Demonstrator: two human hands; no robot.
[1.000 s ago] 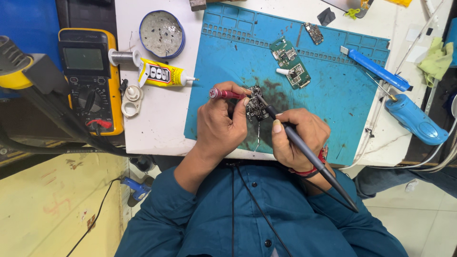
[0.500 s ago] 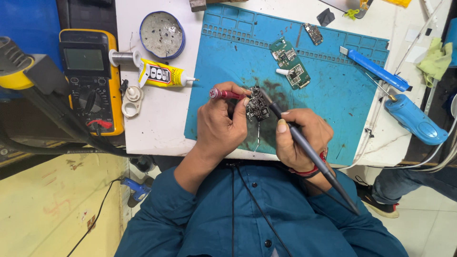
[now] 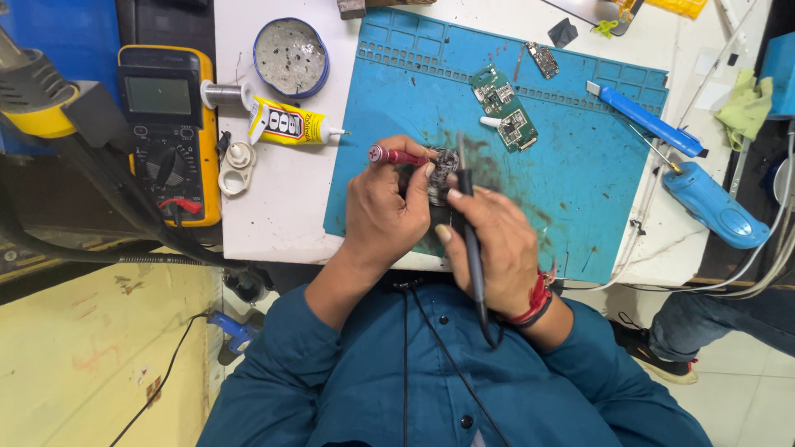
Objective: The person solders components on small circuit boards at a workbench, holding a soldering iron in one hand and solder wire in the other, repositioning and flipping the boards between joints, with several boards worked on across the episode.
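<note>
My left hand [image 3: 386, 213] grips a thin red-handled tool [image 3: 396, 156] and presses against a small dark circuit board [image 3: 443, 170] over the blue work mat [image 3: 571, 174]. My right hand [image 3: 495, 246] holds a black soldering iron [image 3: 470, 240] like a pen. Its handle runs almost straight up from the wrist, and the tip sits at the small board. A red thread band circles my right wrist. Both hands touch around the board, which hides most of it.
Two green circuit boards [image 3: 505, 108] lie on the mat's far part. A yellow multimeter [image 3: 170, 128], solder spool [image 3: 222, 94], glue tube [image 3: 290, 126] and round tin [image 3: 291, 56] sit left. Blue tools [image 3: 646, 122] lie right. A yellow hot-air handle [image 3: 37, 95] is at far left.
My right hand has swung the soldering iron from a slant to nearly vertical, its tip staying at the small board. The left hand has kept its place with the red tool.
</note>
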